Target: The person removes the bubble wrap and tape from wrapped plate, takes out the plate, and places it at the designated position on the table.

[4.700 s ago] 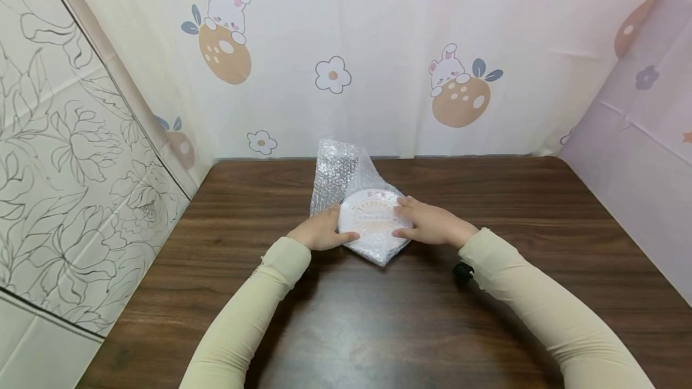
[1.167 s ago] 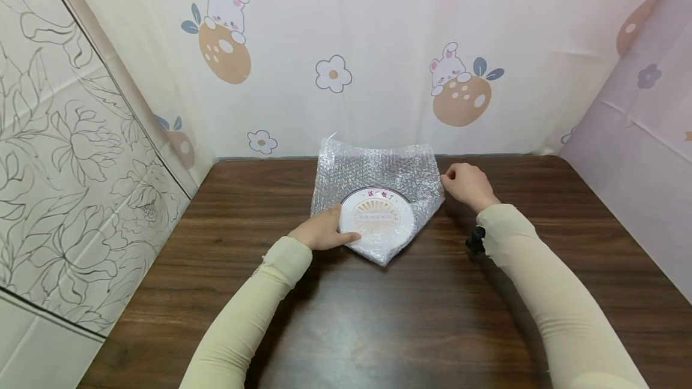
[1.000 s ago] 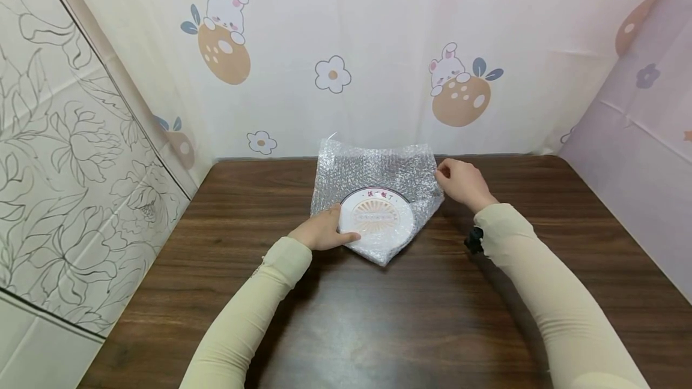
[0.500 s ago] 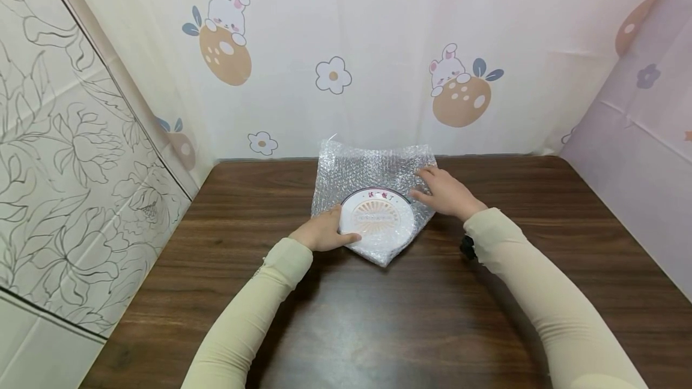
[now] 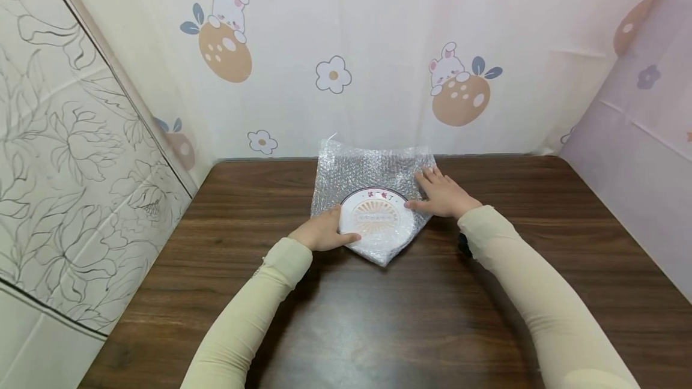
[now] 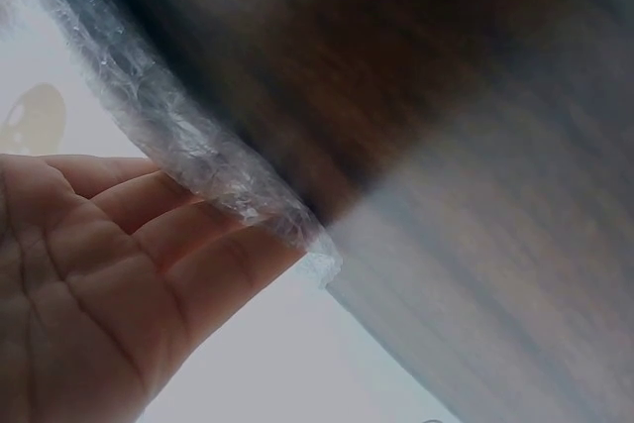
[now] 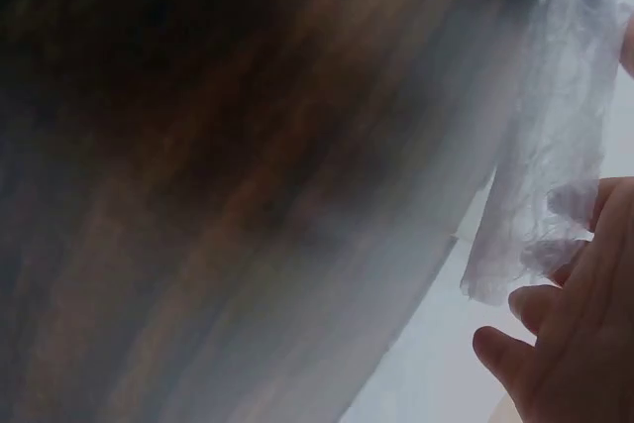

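A round white plate with a dark rim line, red characters and a tan sunburst print lies on a sheet of bubble wrap. Part of the wrap covers the plate's near side and comes to a point toward me. At the plate's left edge rests my left hand, thumb on top and fingers fairly straight; in the left wrist view they touch the wrap's edge. My right hand lies spread on the wrap's right side, its thumb at the plate's rim. The right wrist view shows those fingertips against the wrap.
Under everything is a dark brown wood-grain table. A white curtain with rabbit and flower prints hangs right behind its back edge. A floral-patterned panel stands to the left, a pale curtain to the right.
The bubble wrap's right part, earlier folded over the plate, now lies spread out to the right. My right hand has left the wrap's right edge and moved left onto it. The left hand stays put.
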The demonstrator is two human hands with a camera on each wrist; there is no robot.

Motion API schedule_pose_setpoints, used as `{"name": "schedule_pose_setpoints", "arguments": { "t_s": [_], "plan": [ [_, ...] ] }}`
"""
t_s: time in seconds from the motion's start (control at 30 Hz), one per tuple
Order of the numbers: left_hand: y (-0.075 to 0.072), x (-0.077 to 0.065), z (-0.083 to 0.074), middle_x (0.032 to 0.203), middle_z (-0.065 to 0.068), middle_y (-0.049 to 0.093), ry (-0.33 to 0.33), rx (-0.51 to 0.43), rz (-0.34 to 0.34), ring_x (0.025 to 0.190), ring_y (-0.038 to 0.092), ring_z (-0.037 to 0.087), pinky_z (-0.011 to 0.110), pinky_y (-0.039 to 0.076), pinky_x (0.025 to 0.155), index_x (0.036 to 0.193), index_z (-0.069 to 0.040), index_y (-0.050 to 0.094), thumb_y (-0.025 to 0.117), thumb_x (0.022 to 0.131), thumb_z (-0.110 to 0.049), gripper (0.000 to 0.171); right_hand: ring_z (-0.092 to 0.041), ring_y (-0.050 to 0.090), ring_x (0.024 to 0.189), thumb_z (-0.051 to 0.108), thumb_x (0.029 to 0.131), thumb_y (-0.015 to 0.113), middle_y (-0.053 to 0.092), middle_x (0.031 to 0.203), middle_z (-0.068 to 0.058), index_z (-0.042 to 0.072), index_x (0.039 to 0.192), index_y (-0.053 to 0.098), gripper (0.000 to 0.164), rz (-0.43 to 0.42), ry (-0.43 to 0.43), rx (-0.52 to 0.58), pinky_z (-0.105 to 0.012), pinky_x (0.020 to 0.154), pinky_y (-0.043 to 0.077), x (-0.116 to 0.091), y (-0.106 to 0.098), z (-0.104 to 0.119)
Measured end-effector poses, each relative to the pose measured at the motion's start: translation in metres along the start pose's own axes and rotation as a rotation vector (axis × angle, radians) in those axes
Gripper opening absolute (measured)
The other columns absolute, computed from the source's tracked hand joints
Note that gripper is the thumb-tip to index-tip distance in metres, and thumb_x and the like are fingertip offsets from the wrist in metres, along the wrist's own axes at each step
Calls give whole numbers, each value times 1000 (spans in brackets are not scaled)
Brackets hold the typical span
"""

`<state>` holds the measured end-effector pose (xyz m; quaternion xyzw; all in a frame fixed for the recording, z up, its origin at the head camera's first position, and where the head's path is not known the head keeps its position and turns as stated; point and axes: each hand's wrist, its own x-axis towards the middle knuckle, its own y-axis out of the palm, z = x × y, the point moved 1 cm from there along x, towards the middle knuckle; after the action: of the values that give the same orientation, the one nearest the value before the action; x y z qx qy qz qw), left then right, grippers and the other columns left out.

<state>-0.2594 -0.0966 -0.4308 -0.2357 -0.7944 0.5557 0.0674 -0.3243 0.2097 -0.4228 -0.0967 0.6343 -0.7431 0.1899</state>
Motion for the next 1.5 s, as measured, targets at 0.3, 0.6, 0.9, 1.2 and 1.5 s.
{"name": "schedule_pose_setpoints", "arguments": {
  "t_s": [0.3, 0.6, 0.9, 1.2, 1.5],
  "plan": [
    [0, -1, 0, 143, 23, 50, 29, -10, -20, 128, 54, 33, 41, 44, 108, 147, 6, 33, 61, 90, -56, 90, -48, 0, 149, 69, 91, 47, 1, 162, -29, -2, 156, 11, 103, 91, 28, 68, -64, 119, 7, 4, 0, -3],
    [-1, -2, -1, 143, 22, 49, 27, -12, -28, 129, 53, 33, 41, 43, 109, 146, 5, 35, 62, 89, -56, 88, -45, 2, 150, 68, 92, 47, 4, 161, -29, -6, 154, 11, 103, 169, 43, 147, -64, 119, 5, 9, 2, -6],
    [-3, -3, -4, 148, 25, 44, -6, -7, -8, 134, 48, 36, 42, 40, 112, 150, 7, 28, 60, 89, -59, 95, -46, 4, 149, 68, 92, 46, 6, 161, -29, -6, 154, 14, 102, 197, 54, 163, -65, 118, 4, 10, 0, -7],
    [-4, -4, -6, 148, 25, 44, -7, -12, 1, 133, 49, 36, 42, 41, 112, 149, 7, 29, 60, 89, -58, 94, -47, 6, 149, 72, 90, 45, 9, 161, -30, -6, 154, 17, 104, 196, 60, 161, -65, 118, 5, 9, -1, -8],
    [-5, -6, -8, 146, 24, 46, -13, -19, 5, 131, 52, 35, 42, 42, 110, 149, 7, 29, 60, 89, -59, 94, -46, 9, 149, 71, 91, 45, 11, 160, -30, -4, 154, 19, 102, 154, 32, 175, -65, 118, 6, 6, -5, -10]
  ]
}}
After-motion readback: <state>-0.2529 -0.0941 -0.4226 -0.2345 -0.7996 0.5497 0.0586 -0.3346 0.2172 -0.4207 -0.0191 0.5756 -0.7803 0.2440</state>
